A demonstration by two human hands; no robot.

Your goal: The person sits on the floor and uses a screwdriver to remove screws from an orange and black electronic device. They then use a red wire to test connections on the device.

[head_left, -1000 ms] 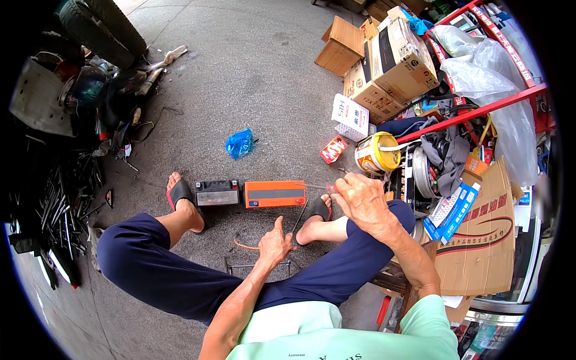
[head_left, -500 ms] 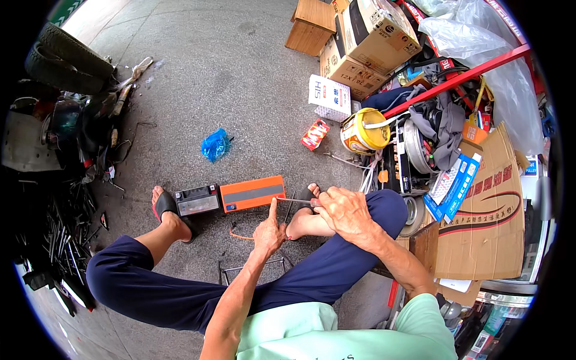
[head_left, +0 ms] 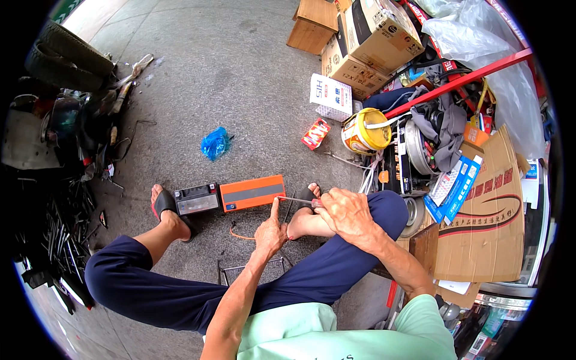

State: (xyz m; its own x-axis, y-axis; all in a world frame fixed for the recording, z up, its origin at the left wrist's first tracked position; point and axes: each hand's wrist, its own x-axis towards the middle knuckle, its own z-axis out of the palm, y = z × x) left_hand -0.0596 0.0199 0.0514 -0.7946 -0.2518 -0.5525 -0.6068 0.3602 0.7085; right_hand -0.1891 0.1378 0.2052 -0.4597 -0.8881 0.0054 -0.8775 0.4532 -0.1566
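An orange rectangular case (head_left: 252, 185) with a grey stripe along its top lies on the ground between my feet, end to end with a black-and-grey battery (head_left: 196, 199). My right hand (head_left: 348, 217) grips a screwdriver (head_left: 317, 203) by its reddish handle. The thin shaft points left, its tip at the case's right end. From below, my left hand (head_left: 272, 234) reaches in with the index finger stretched to that same end, beside the tip. Its other fingers are curled, and nothing shows in them. Whatever the tip touches is too small to make out.
A thin orange wire (head_left: 242, 236) lies below the case. Ahead sits a crumpled blue plastic bag (head_left: 215, 144). On the right are a yellow bucket (head_left: 367, 131), cardboard boxes (head_left: 384, 37) and a cardboard sheet (head_left: 480, 225). Dark scrap and rods (head_left: 60, 222) pile up at left.
Both hands, the screwdriver and the case keep almost the same places. The whole view has shifted very slightly.
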